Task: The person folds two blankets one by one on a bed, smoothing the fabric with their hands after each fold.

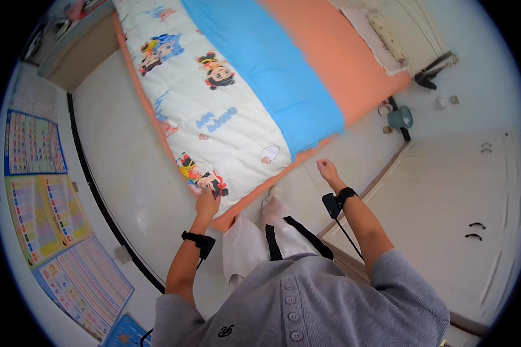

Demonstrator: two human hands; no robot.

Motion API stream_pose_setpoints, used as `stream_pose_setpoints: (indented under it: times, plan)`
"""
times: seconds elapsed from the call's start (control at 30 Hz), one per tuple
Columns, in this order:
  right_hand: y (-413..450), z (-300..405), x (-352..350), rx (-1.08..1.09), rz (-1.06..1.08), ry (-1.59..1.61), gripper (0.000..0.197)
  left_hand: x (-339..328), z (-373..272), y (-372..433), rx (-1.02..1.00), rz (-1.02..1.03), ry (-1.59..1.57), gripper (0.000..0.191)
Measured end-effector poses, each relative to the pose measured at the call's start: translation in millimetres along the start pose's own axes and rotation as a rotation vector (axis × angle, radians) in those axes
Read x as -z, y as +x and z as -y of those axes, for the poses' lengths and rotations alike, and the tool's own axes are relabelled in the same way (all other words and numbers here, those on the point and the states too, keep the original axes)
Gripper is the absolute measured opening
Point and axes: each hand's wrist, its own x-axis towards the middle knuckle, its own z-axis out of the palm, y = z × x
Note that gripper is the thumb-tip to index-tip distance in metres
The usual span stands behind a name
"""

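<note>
A white quilt with cartoon prints (pixel 243 126) and a blue folded-back band (pixel 269 69) lies over an orange-covered bed (pixel 321 52). At the quilt's near left corner, my left hand (pixel 207 203) touches the printed cloth by a cartoon figure; its fingers are bent, and whether they grip the cloth cannot be told. My right hand (pixel 328 168) hovers off the bed's near edge, right of the blue band, fingers curled with nothing seen in them. Each wrist wears a black strap with a small box and cable.
A pillow (pixel 375 39) lies at the bed's far right. Beyond the right corner stand a green bucket (pixel 400 117) and small items by the wall. White cabinet doors (pixel 443 208) line the right side. Printed charts (pixel 47 212) hang on the left wall. A board (pixel 87 56) stands at the far left.
</note>
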Motion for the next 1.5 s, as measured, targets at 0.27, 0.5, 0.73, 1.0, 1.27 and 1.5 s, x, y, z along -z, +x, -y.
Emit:
stream_pose_setpoints:
  times: [0.27, 0.5, 0.73, 1.0, 1.27, 1.5]
  plan:
    - [53, -69, 31, -0.710, 0.207, 0.954, 0.024, -50, -164, 67, -0.353, -0.017, -0.229, 0.036]
    - [150, -99, -8, -0.868, 0.254, 1.181, 0.026, -147, -206, 138, 0.167, -0.294, -0.199, 0.077]
    - [230, -167, 0, -0.934, 0.429, 1.569, 0.027, -170, -269, 167, 0.632, -0.320, 0.018, 0.072]
    - [255, -92, 66, -0.726, 0.488, 1.880, 0.038, -144, -182, 97, 0.728, -0.671, -0.157, 0.026]
    - [254, -159, 95, -0.748, 0.181, 1.581, 0.037, -119, -279, 88, 0.148, -0.218, -0.270, 0.029]
    - [265, -126, 107, -0.865, 0.131, 1.542, 0.031, -172, -197, 109, 0.264, -0.036, -0.554, 0.027]
